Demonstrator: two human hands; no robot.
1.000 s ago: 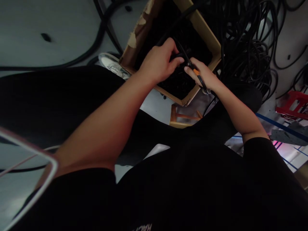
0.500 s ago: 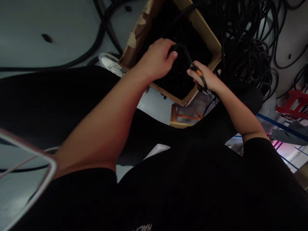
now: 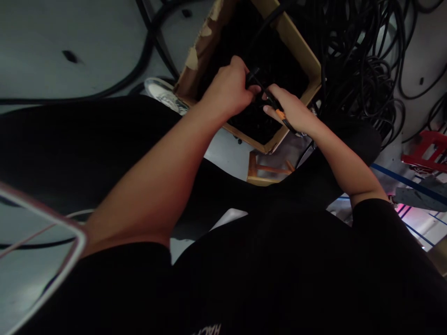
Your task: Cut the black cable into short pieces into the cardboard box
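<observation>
The grey floor gives you its widest stretch at 10 o'clock, with a thick cable curving across it. At 2 o'clock lies a big tangled pile of cables, which comes close to the box and leaves you less room on that side. The cardboard box stands at 12 to 1 o'clock, its left edge torn; its dark contents are too dim to count, so how much is finished you cannot read there. Both your hands are above its opening. Your left hand is closed around a black piece, and your right hand grips a tool with an orange-and-black handle, pointing to 10 o'clock. This piece seems to me unfinished, because the tool is right beside it; whether they touch, I cannot tell.
</observation>
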